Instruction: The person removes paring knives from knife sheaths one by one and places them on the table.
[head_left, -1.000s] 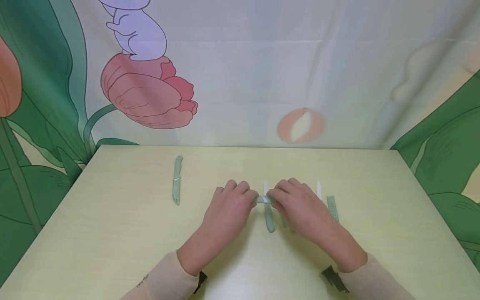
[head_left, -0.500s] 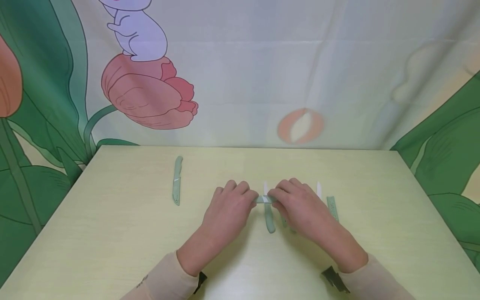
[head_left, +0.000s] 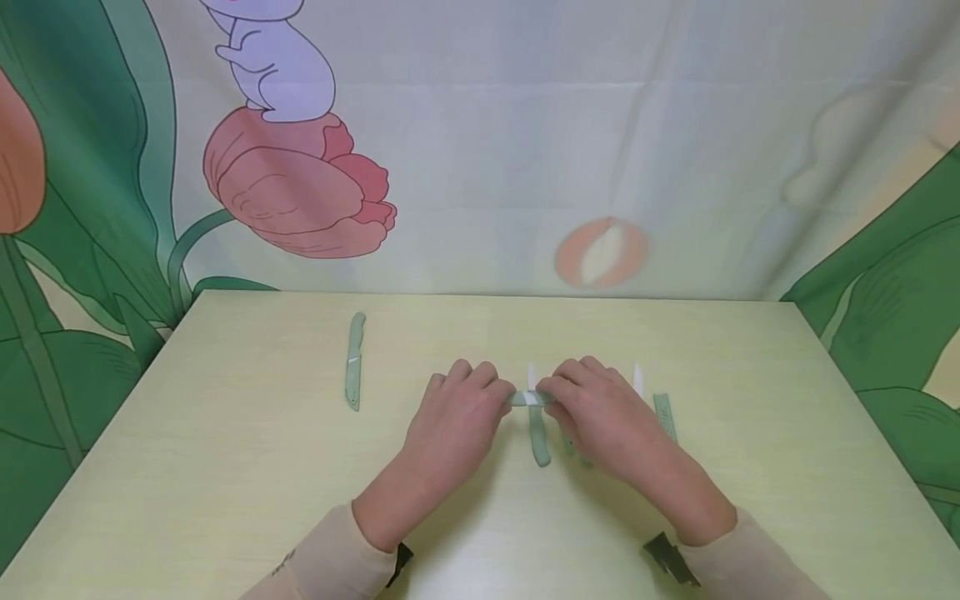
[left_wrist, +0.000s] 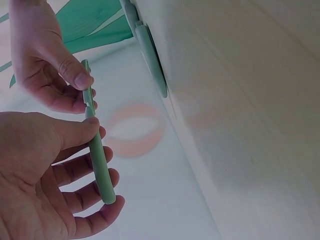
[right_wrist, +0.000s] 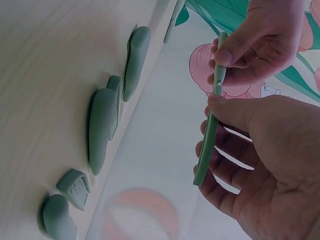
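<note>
Both hands hold one green knife with a matching sheath (head_left: 530, 399), level above the table. My left hand (head_left: 457, 425) pinches the rounded handle (left_wrist: 101, 170) between thumb and fingers. My right hand (head_left: 607, 417) grips the flat, slightly curved sheath (right_wrist: 205, 150). A narrow whitish strip shows between handle and sheath in the head view. Behind and below lies an unsheathed knife with a white blade (head_left: 531, 375) and a green handle (head_left: 538, 442). Other green pieces (head_left: 567, 442) are partly hidden by my right hand.
A sheathed green knife (head_left: 355, 362) lies at the left of the pale table (head_left: 225, 467). Right of my right hand are a white blade tip (head_left: 637, 379) and a loose sheath (head_left: 664, 417). A printed curtain (head_left: 465, 167) hangs behind the table.
</note>
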